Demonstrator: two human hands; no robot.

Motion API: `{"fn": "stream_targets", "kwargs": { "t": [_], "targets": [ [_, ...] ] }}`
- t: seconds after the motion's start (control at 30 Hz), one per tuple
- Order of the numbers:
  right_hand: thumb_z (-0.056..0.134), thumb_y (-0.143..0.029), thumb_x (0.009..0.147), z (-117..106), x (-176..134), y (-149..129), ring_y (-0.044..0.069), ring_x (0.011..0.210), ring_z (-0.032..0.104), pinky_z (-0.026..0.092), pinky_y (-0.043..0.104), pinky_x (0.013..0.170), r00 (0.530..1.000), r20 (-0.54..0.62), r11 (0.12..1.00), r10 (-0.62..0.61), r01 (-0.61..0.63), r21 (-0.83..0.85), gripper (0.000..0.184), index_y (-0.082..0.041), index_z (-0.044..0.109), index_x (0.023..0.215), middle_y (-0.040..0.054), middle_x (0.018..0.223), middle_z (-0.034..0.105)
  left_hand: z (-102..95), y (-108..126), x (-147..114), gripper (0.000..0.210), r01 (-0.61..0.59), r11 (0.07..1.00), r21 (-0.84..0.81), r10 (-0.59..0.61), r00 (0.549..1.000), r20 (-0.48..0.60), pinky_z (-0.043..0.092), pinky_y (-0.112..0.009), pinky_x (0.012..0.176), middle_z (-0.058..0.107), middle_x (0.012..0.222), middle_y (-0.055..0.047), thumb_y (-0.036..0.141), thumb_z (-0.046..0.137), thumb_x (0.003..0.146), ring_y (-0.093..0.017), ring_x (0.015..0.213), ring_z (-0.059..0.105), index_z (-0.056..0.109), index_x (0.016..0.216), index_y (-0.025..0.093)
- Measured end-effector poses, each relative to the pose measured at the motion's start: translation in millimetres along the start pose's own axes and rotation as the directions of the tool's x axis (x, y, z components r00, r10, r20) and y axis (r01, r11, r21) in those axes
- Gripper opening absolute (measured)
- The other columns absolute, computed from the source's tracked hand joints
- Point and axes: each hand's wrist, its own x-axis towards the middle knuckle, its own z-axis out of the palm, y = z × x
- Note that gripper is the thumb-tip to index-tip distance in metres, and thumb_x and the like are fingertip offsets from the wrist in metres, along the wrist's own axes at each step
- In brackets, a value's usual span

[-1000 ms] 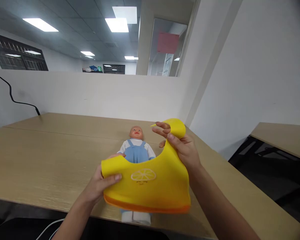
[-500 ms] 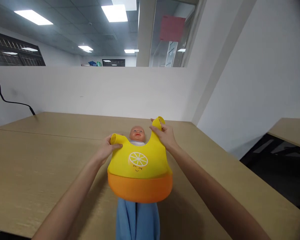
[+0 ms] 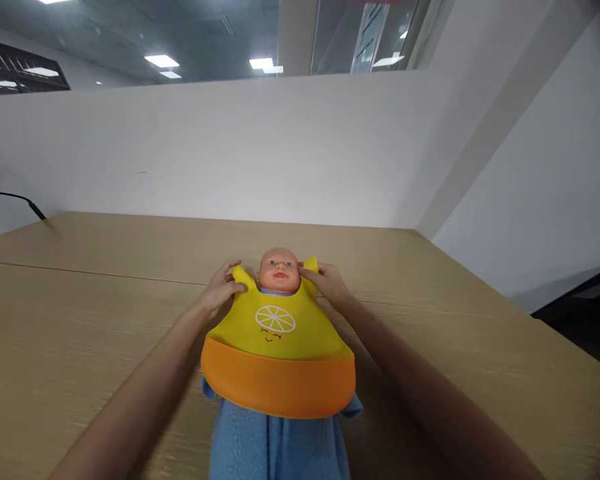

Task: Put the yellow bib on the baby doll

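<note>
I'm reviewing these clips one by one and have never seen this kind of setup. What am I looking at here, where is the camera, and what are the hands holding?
There is no machine: a person wears one camera on the head, looking forward and down at their own bare arms. A baby doll lies on its back on a wooden table, its lower body in blue cloth. A yellow bib with an orange pocket lies over its chest. The left hand grips the bib's left neck strap and the right hand grips the right one, beside the doll's head. A black cable lies at the far left.

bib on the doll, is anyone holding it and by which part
Yes. The yellow bib is held by its two neck straps: left hand on one, right hand on the other, beside the doll.
</note>
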Motion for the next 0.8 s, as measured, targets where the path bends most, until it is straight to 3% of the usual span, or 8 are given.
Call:
{"fn": "stream_targets", "kwargs": {
  "t": [0.2,0.3,0.4,0.53,0.8],
  "targets": [
    [0.062,-0.044,0.067,1,-2,6,0.011,0.055,0.047,0.035,0.023,0.050,0.989,0.101,0.983,0.107,-0.121,0.141,0.032,-0.013,0.060,0.066,0.0012,0.061,0.057,10.2,0,-5,0.076,0.166,0.985,-0.045,-0.165,0.986,0.012,0.048,-0.027,0.063,0.064,0.097,-0.008,0.027,0.069,0.068,-0.018,0.073,0.063,0.036,0.136,0.023],
    [0.061,-0.044,0.068,2,-3,10,0.011,0.054,0.048,0.035,0.022,0.048,0.988,0.093,0.986,0.122,-0.132,0.106,0.030,-0.014,0.058,0.064,0.0012,0.059,0.056,12.5,0,-5,0.070,0.139,0.990,-0.012,-0.140,0.988,-0.058,0.048,-0.026,0.065,0.064,0.107,-0.010,0.036,0.072,0.067,-0.019,0.079,0.063,0.044,0.129,0.022],
    [0.060,-0.043,0.066,3,-2,16,0.013,0.054,0.050,0.034,0.022,0.046,0.991,0.046,0.991,0.126,-0.128,0.034,0.029,-0.014,0.058,0.065,0.0019,0.059,0.057,12.6,-3,-2,0.049,0.089,0.988,0.125,-0.076,0.991,-0.107,0.044,-0.024,0.058,0.067,0.093,-0.009,0.043,0.071,0.066,-0.018,0.072,0.061,0.059,0.104,0.016],
    [0.058,-0.042,0.066,5,1,19,0.011,0.052,0.045,0.031,0.022,0.045,0.995,-0.034,0.992,0.094,-0.097,-0.078,0.028,-0.015,0.052,0.060,0.0002,0.056,0.052,14.1,-6,2,0.036,0.138,0.983,0.122,-0.141,0.990,0.013,0.037,-0.024,0.048,0.063,0.065,-0.004,0.048,0.063,0.070,-0.015,0.055,0.055,0.061,0.077,0.013],
    [0.053,-0.036,0.067,15,12,32,0.007,0.049,0.033,0.017,0.023,0.045,0.995,-0.082,0.941,0.051,-0.075,-0.329,0.028,-0.018,0.038,0.051,-0.0045,0.048,0.034,13.8,-12,9,0.017,0.125,0.989,0.081,-0.123,0.992,-0.030,0.029,-0.022,0.041,0.050,0.047,0.005,0.027,0.066,0.063,-0.010,0.041,0.044,0.052,0.060,0.018]
  ]
}}
